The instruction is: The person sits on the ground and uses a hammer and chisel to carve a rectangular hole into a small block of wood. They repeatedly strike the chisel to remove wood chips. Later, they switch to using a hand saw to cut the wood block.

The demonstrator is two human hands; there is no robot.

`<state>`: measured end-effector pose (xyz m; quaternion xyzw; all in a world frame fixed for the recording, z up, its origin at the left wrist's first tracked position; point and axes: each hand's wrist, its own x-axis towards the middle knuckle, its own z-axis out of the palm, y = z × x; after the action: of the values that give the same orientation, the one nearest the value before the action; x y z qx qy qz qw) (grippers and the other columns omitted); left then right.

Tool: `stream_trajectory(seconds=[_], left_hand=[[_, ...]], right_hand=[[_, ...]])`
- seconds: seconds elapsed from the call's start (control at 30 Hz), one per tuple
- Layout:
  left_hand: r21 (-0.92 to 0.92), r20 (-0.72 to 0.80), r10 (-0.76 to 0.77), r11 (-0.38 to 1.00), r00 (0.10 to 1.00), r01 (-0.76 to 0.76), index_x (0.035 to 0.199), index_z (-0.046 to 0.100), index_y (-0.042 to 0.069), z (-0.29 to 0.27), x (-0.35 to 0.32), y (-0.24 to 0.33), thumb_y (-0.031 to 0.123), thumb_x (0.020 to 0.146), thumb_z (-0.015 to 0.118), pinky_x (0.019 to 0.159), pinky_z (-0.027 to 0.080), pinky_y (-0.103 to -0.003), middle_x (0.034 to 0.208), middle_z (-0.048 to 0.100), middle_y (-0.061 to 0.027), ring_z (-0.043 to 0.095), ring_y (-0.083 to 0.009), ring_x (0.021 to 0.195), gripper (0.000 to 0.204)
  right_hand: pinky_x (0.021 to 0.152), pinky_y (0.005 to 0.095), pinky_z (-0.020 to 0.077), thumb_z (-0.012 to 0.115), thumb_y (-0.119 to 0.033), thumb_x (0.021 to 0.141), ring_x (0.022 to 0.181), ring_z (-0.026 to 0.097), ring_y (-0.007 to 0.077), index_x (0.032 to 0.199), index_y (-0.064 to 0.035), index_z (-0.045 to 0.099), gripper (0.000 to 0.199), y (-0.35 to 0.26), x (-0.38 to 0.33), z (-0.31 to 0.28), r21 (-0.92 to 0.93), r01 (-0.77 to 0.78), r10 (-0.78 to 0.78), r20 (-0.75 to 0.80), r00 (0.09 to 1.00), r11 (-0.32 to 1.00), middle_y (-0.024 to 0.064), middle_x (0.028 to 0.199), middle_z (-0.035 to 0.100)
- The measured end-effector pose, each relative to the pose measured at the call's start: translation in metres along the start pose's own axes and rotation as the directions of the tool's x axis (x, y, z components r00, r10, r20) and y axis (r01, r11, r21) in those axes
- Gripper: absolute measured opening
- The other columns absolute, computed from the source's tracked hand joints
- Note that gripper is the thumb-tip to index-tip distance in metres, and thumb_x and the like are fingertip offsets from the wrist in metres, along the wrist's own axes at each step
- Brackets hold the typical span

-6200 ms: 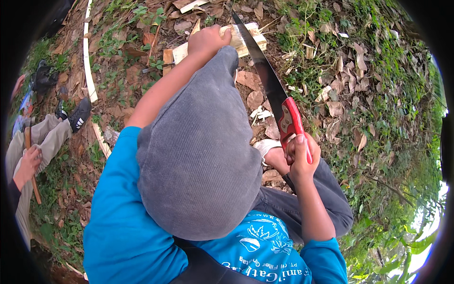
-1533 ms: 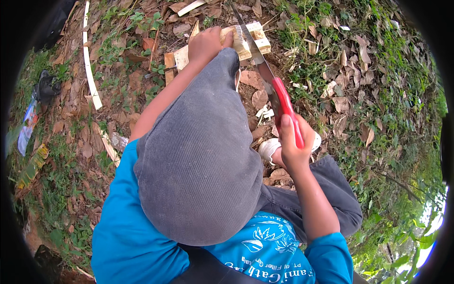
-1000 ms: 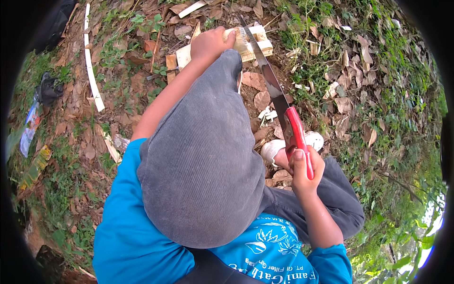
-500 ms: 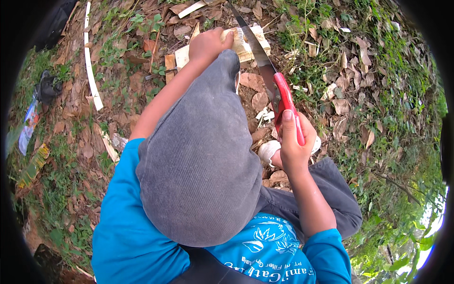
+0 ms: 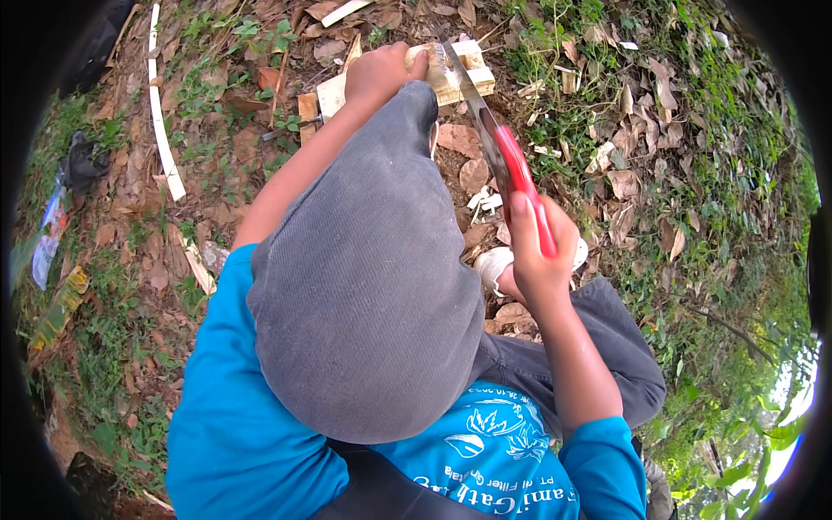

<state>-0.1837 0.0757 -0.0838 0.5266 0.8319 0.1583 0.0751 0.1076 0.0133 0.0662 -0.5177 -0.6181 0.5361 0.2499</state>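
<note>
A handsaw with a red handle is in my right hand, fingers wrapped round the grip and thumb along it. Its steel blade slants up and left across a pale piece of wood. My left hand presses on this piece, fingers closed over its left end, close beside the blade. Under it lies a larger pale wooden block. Whether the teeth are inside a cut I cannot tell. My raised knee in grey trousers hides part of the work.
A long pale strip lies on the leafy ground at left, with a shorter strip nearer. A small brown wood piece is beside the block. Shavings lie near my shoe. A plastic bag sits far left.
The saw has turned slightly in my right hand, its handle moving a little up and left and its blade showing narrower. My left hand still presses on the wood.
</note>
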Motion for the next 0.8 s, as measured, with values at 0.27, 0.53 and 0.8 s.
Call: stream_trajectory(seconds=[0.27, 0.53, 0.8], left_hand=[[-0.064, 0.11, -0.053, 0.996, 0.992, 0.06, 0.094, 0.071, 0.004, -0.014, 0.006, 0.002, 0.057, 0.097, 0.044, 0.08, 0.056, -0.05, 0.094, 0.074, -0.0185, 0.072, -0.0363, 0.091, 0.059], [-0.061, 0.063, -0.037, 0.997, 0.997, 0.041, 0.084, 0.065, 0.005, 0.004, 0.014, -0.012, 0.058, 0.099, 0.044, 0.062, 0.055, -0.05, 0.075, 0.07, -0.0186, 0.071, -0.036, 0.071, 0.059], [-0.059, 0.044, -0.013, 0.998, 0.999, 0.016, 0.091, 0.07, 0.003, -0.005, 0.008, -0.002, 0.053, 0.098, 0.047, 0.081, 0.055, -0.051, 0.093, 0.073, -0.021, 0.071, -0.0397, 0.089, 0.056]], right_hand=[[0.05, 0.0275, 0.0298, 0.068, -0.032, 0.101, 0.056, 0.037, 0.0032, 0.071, -0.0051, 0.056, 0.042, 0.009, 0.054, 0.027, 0.023, -0.029, 0.03, -0.027, 0.999, 0.999, -0.0065, 0.059, 0.045], [0.057, 0.021, 0.0405, 0.064, -0.034, 0.103, 0.061, 0.053, 0.0039, 0.089, -0.0008, 0.065, 0.036, -0.017, -0.061, -0.047, 0.006, -0.137, 0.137, 0.039, 0.99, 0.99, -0.0022, 0.068, 0.06], [0.05, 0.027, 0.0295, 0.067, -0.029, 0.102, 0.057, 0.037, 0.0029, 0.073, -0.0049, 0.056, 0.039, 0.006, 0.031, 0.024, 0.029, 0.029, -0.028, -0.039, 0.999, 0.999, -0.0066, 0.06, 0.044]])
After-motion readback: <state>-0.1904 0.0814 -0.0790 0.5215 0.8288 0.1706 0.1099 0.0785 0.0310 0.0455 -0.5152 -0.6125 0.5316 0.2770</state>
